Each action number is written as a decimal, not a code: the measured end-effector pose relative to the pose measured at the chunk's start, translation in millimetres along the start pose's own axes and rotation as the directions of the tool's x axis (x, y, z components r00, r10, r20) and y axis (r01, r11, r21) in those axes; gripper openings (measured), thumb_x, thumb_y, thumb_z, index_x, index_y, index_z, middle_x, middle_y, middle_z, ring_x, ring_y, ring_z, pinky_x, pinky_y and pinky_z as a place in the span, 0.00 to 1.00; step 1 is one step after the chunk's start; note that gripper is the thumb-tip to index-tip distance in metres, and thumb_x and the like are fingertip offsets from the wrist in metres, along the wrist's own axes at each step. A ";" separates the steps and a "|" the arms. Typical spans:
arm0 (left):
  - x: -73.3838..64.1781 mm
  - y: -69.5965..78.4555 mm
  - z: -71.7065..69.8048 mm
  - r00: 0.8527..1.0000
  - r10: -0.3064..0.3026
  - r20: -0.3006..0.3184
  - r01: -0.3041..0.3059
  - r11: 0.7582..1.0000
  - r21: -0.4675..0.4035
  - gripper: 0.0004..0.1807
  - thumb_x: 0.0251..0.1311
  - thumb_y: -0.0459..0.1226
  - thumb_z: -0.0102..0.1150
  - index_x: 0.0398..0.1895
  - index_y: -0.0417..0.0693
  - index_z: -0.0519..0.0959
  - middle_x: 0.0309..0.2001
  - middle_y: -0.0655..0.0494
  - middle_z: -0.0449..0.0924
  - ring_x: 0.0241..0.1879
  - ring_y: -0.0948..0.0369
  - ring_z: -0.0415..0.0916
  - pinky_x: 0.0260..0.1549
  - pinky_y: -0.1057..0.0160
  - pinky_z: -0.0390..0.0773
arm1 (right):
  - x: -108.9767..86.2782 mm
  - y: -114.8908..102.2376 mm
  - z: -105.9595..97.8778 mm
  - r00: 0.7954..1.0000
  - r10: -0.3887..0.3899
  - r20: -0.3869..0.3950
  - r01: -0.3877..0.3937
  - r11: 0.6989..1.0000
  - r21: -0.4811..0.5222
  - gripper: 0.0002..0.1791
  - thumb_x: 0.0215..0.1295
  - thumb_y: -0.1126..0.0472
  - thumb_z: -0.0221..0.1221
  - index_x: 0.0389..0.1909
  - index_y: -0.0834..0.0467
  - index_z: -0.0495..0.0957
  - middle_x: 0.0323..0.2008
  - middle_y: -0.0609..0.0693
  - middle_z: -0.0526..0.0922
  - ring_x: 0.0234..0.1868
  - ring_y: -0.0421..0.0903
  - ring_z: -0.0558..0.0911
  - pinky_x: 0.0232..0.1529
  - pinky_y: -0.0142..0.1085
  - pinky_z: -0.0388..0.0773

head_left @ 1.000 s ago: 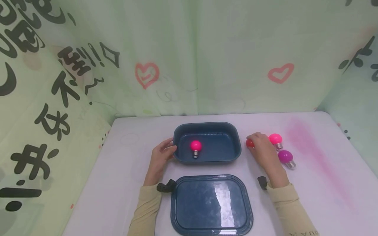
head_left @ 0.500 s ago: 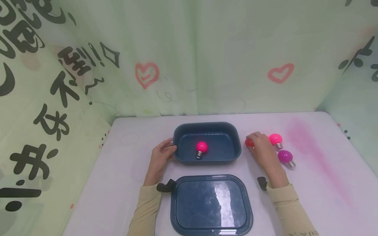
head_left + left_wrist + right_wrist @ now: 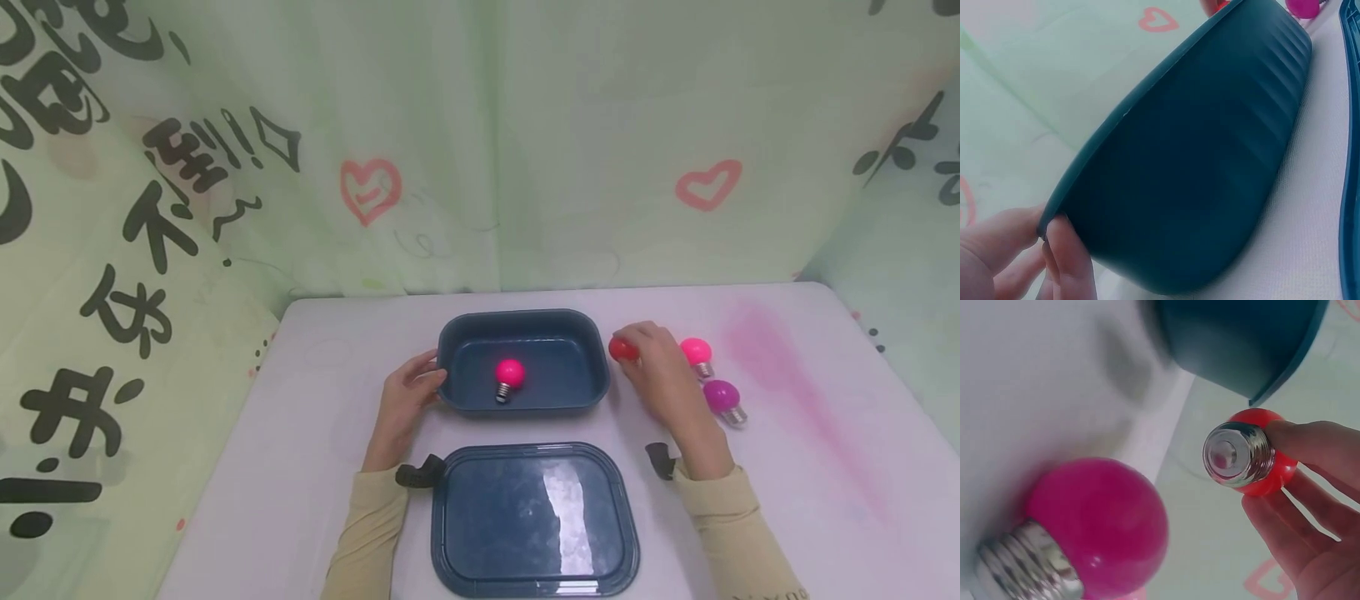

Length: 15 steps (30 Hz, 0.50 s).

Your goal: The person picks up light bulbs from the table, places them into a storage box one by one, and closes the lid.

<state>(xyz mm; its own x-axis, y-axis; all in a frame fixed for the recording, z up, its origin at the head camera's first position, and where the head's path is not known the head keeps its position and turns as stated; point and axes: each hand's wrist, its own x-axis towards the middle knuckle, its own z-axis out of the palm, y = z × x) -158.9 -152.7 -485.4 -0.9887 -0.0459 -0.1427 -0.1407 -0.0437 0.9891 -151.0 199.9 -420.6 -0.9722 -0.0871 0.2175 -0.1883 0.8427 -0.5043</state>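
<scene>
My left hand (image 3: 407,398) pinches the left rim of a dark blue plastic box (image 3: 555,405), thumb on one side of the rim and fingers on the other, as the left wrist view shows. One pink light bulb (image 3: 510,374) lies in the box. Just right of the box, my right hand (image 3: 662,377) holds a red light bulb (image 3: 1272,481) between thumb and fingers, raised off the table, its metal screw base facing the wrist camera. Beyond that hand lie a second pink bulb (image 3: 696,351) and a purple bulb (image 3: 722,397).
A dark blue lid (image 3: 534,521) lies flat on the white table (image 3: 285,450), in front of the box. Printed curtains (image 3: 555,150) hang behind and at both sides of the table. Black straps (image 3: 422,472) are at both wrists.
The red bulb has risen and moved left toward the box in my right hand. The pink bulb inside the box rolled slightly right. My left hand stays on the rim.
</scene>
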 end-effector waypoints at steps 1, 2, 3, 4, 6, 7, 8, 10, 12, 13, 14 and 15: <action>0.0 0.1 0.0 1.000 -0.001 -0.003 0.001 1.000 0.003 0.25 0.60 0.39 0.68 0.61 0.48 0.77 0.55 0.45 0.78 0.46 0.57 0.80 0.40 0.65 0.82 | 0.0 -2.2 -1.5 1.000 0.002 0.003 -0.002 1.000 0.008 0.25 0.55 0.73 0.69 0.56 0.65 0.77 0.56 0.64 0.76 0.58 0.64 0.74 0.55 0.59 0.76; -0.1 0.3 0.0 1.000 -0.001 -0.003 0.001 1.000 0.002 0.26 0.60 0.39 0.69 0.61 0.47 0.77 0.55 0.45 0.78 0.46 0.57 0.80 0.40 0.65 0.82 | 0.1 -4.1 -2.7 1.000 0.005 0.007 -0.005 1.000 0.016 0.25 0.56 0.72 0.68 0.56 0.65 0.77 0.56 0.64 0.75 0.59 0.64 0.73 0.56 0.59 0.76; -0.2 0.5 0.1 1.000 0.000 -0.004 0.000 1.000 0.003 0.25 0.60 0.39 0.69 0.61 0.47 0.77 0.55 0.45 0.78 0.46 0.57 0.80 0.40 0.65 0.82 | 0.0 -5.9 -3.9 1.000 0.006 0.011 -0.006 1.000 0.023 0.25 0.56 0.72 0.68 0.56 0.64 0.77 0.56 0.64 0.75 0.59 0.64 0.73 0.56 0.59 0.75; -0.3 0.7 0.0 1.000 -0.001 -0.004 0.001 1.000 0.004 0.25 0.60 0.39 0.68 0.61 0.48 0.77 0.55 0.45 0.78 0.47 0.57 0.80 0.40 0.65 0.82 | 0.0 -7.3 -4.9 1.000 0.006 0.013 -0.007 1.000 0.028 0.25 0.56 0.72 0.68 0.56 0.64 0.77 0.57 0.64 0.75 0.60 0.64 0.73 0.56 0.59 0.75; -0.4 0.9 0.0 1.000 -0.001 -0.003 0.001 1.000 -0.001 0.25 0.60 0.38 0.68 0.61 0.47 0.78 0.54 0.45 0.78 0.47 0.57 0.80 0.40 0.65 0.82 | 0.1 -10.1 -6.6 1.000 0.000 0.014 0.000 0.999 0.037 0.25 0.56 0.73 0.68 0.56 0.64 0.77 0.57 0.64 0.75 0.60 0.64 0.72 0.57 0.59 0.75; -0.3 0.9 0.1 1.000 -0.001 -0.003 0.001 1.000 -0.010 0.25 0.60 0.37 0.68 0.61 0.47 0.78 0.54 0.45 0.78 0.46 0.57 0.80 0.40 0.65 0.82 | 0.0 -11.7 -7.1 1.000 -0.006 0.013 0.005 0.999 0.041 0.25 0.56 0.73 0.68 0.56 0.64 0.77 0.57 0.64 0.75 0.60 0.64 0.72 0.57 0.59 0.75; -0.4 0.9 0.2 1.000 -0.001 -0.002 0.001 1.000 -0.016 0.24 0.60 0.37 0.68 0.61 0.47 0.78 0.54 0.45 0.78 0.46 0.57 0.80 0.40 0.65 0.82 | -0.1 -12.9 -7.4 1.000 -0.015 0.010 0.015 0.999 0.044 0.25 0.55 0.73 0.68 0.56 0.64 0.77 0.57 0.63 0.75 0.60 0.64 0.73 0.57 0.59 0.75; -0.2 0.7 0.2 1.000 0.000 0.000 0.000 1.000 -0.025 0.24 0.60 0.35 0.67 0.60 0.47 0.78 0.54 0.45 0.77 0.46 0.57 0.80 0.40 0.65 0.82 | -0.4 -15.6 -7.8 0.999 -0.036 0.003 0.036 0.998 0.048 0.25 0.55 0.73 0.68 0.56 0.65 0.77 0.56 0.63 0.76 0.59 0.63 0.73 0.57 0.58 0.75; 0.0 0.4 0.4 1.000 -0.001 0.001 0.001 0.999 -0.035 0.23 0.61 0.34 0.67 0.60 0.46 0.78 0.54 0.45 0.77 0.46 0.57 0.80 0.40 0.65 0.82 | -0.5 -18.7 -7.7 0.998 -0.061 -0.007 0.061 0.997 0.049 0.25 0.55 0.73 0.68 0.56 0.65 0.77 0.56 0.63 0.76 0.59 0.63 0.73 0.57 0.58 0.75; 0.2 0.2 0.5 1.000 -0.001 0.002 0.001 0.999 -0.035 0.23 0.61 0.34 0.67 0.61 0.46 0.78 0.54 0.45 0.77 0.46 0.58 0.80 0.40 0.66 0.82 | -0.4 -20.3 -7.5 0.997 -0.071 -0.011 0.071 0.996 0.050 0.24 0.55 0.73 0.68 0.55 0.65 0.77 0.55 0.63 0.76 0.58 0.63 0.74 0.57 0.58 0.75; 0.2 -0.1 0.5 1.000 -0.002 0.002 0.002 0.999 -0.033 0.23 0.61 0.34 0.66 0.61 0.46 0.78 0.54 0.45 0.77 0.46 0.58 0.80 0.40 0.66 0.82 | -0.4 -21.8 -7.3 0.997 -0.079 -0.016 0.079 0.996 0.048 0.24 0.55 0.73 0.68 0.55 0.65 0.77 0.55 0.63 0.77 0.58 0.63 0.74 0.57 0.58 0.76; 0.2 -0.2 0.4 1.000 -0.003 0.002 0.003 1.000 -0.027 0.23 0.61 0.34 0.66 0.61 0.46 0.77 0.54 0.45 0.77 0.46 0.58 0.80 0.40 0.66 0.82 | -0.3 -23.5 -7.1 0.996 -0.084 -0.018 0.085 0.995 0.044 0.24 0.55 0.73 0.68 0.55 0.65 0.77 0.55 0.63 0.77 0.58 0.63 0.74 0.56 0.57 0.76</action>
<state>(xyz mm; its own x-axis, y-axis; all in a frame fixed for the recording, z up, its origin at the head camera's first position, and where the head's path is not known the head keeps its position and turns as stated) -159.1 -152.3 -485.6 -0.9883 -0.0443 -0.1458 -0.1425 -0.0704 0.9873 -145.3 184.0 -402.9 -0.9503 -0.1478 0.2741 -0.2759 0.8079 -0.5208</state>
